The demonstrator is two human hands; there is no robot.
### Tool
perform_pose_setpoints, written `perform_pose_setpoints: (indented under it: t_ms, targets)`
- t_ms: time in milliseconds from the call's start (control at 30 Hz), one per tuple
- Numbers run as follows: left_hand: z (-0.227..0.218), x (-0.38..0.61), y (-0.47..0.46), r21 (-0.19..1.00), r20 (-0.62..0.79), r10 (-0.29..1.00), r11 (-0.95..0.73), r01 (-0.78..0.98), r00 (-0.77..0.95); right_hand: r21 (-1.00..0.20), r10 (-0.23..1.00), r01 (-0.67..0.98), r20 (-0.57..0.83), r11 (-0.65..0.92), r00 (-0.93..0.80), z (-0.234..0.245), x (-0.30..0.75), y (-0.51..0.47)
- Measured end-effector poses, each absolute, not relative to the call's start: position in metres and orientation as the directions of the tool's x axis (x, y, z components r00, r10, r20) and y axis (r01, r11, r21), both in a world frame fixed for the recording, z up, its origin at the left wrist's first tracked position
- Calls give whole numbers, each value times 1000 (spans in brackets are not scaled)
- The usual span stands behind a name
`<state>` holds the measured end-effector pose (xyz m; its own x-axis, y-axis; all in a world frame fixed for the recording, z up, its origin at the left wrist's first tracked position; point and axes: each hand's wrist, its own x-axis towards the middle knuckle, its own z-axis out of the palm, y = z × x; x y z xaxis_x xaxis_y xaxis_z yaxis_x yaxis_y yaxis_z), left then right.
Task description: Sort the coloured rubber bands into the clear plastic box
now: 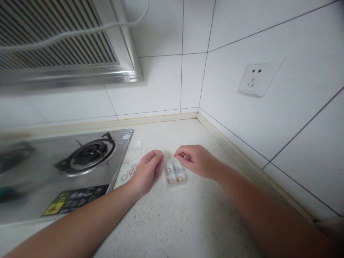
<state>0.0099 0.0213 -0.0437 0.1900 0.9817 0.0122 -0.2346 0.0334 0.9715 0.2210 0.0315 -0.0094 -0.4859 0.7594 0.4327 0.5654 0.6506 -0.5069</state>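
Left of centre, note coloured loops (131,172) on the counter (163,218), probably light, springy, best pinched by one edge, then the left hand (149,166) narrowed to a pinch. Mid-frame, find the clear compartment box (176,184), likely light, stiff, best held by outer walls; then the right hand (198,161), pinched likewise; cannot tell the contents of either pinch.

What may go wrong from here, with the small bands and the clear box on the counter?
The clear box sits close to the left hand and right hand, so a bump might shift it. The loose bands lie between the left hand and the stove; brushing them could scatter them.
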Motion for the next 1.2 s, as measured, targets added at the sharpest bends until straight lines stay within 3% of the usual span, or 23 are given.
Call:
perform_pose_setpoints:
  t_ms: [267,633,967,1200]
  targets:
    - [-43,12,18,988,61,976,-29,-155,211,-733,830,427,343,529,-439,-17,210,27]
    - [-40,11,15,989,55,974,-23,-144,220,-823,862,320,349,470,-368,-16,209,28]
    - [-44,9,19,983,9,976,30,-179,216,-926,918,124,322,357,-232,-5,209,28]
    - [-42,9,19,982,-19,981,55,-182,193,-965,939,-4,255,262,-230,-7,211,28]
